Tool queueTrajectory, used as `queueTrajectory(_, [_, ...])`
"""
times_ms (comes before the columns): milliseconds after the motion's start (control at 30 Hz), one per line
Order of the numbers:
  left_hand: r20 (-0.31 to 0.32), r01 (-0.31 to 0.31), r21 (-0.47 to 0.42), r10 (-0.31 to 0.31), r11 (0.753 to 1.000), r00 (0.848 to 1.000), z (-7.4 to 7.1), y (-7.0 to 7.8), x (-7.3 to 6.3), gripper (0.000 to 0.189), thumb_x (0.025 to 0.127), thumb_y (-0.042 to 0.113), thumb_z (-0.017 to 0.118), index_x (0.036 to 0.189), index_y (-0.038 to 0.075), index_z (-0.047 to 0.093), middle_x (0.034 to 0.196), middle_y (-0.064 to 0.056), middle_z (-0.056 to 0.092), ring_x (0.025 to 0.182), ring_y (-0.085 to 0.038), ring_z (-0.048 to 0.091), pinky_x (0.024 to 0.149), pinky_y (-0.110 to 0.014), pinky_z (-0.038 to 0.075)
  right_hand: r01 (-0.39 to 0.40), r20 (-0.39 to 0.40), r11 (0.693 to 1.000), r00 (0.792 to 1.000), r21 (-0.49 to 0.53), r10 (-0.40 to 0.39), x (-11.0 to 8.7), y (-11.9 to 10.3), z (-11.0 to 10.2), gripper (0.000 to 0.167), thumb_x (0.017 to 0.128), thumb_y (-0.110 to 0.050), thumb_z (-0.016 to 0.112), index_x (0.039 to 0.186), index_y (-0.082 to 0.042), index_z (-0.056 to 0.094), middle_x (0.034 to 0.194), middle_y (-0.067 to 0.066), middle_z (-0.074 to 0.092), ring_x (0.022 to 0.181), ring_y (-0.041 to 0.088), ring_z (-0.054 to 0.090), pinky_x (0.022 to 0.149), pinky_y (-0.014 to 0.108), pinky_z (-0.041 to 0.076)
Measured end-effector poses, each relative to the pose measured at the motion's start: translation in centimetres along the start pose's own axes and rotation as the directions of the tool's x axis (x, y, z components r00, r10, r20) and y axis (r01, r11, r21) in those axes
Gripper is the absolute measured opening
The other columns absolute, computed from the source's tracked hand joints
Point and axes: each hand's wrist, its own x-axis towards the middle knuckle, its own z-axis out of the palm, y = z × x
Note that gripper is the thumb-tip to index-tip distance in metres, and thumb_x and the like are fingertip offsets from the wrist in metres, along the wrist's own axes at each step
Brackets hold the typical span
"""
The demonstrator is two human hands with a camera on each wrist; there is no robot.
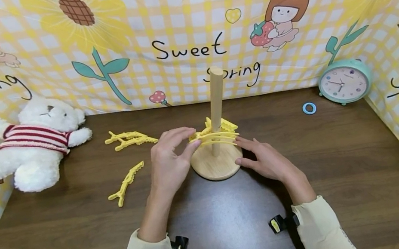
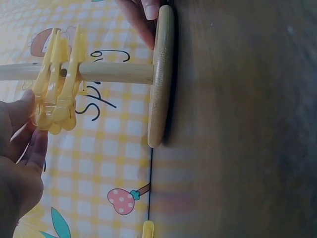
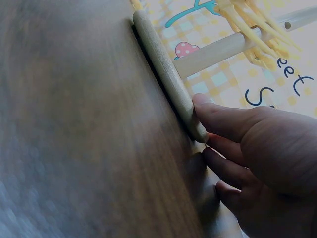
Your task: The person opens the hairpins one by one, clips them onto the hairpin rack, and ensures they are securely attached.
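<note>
A wooden stand [image 1: 217, 100] with a round base and an upright post is in the middle of the table. Several yellow alligator hair clips [image 2: 54, 96] sit stacked around the post, above the base. My left hand [image 1: 170, 159] pinches the handle end of a hair clip from the left, thumb and fingertips around it. At the base's right edge, my right hand [image 1: 269, 159] holds the rim; the right wrist view puts its thumb [image 3: 213, 111] on the top face and its fingers at the edge. Left of the stand lie more yellow hair clips [image 1: 128, 183] on the table.
A white teddy bear [image 1: 37, 141] in a striped shirt leans at the back left. At the back right stand a mint alarm clock [image 1: 345, 81] and, lying beside it, a blue ring [image 1: 309, 108]. Yellow checked cloth [image 1: 182, 14] surrounds the dark wooden table [image 1: 367, 167].
</note>
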Motion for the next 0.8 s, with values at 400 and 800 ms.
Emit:
queueTrajectory(400, [-0.008, 0.015, -0.047, -0.016, 0.999, 1.000, 0.10, -0.25, -0.17, 0.026, 0.084, 0.005, 0.083, 0.108, -0.002, 0.077, 0.111, -0.012, 0.074, 0.104, -0.024, 0.067, 0.092, -0.035, 0.052, 0.002, -0.002, 1.000, 1.000, 0.005, -0.002, -0.10, -0.06, -0.03, 0.060, 0.100, -0.030, 0.066, 0.152, -0.007, 0.046, 0.160, 0.009, 0.037, 0.146, 0.050, 0.024, 0.116, 0.063, 0.024])
queueTrajectory(800, [0.029, 0.030, -0.036, -0.029, 0.999, 0.999, -0.21, -0.23, -0.03, 0.027, 0.087, 0.007, 0.082, 0.112, 0.000, 0.076, 0.116, -0.011, 0.073, 0.109, -0.024, 0.066, 0.095, -0.039, 0.052, -0.006, -0.001, 1.000, 1.000, 0.006, 0.006, -0.08, -0.02, 0.00, 0.060, 0.100, -0.031, 0.066, 0.152, -0.007, 0.046, 0.160, 0.009, 0.037, 0.145, 0.050, 0.024, 0.116, 0.065, 0.024])
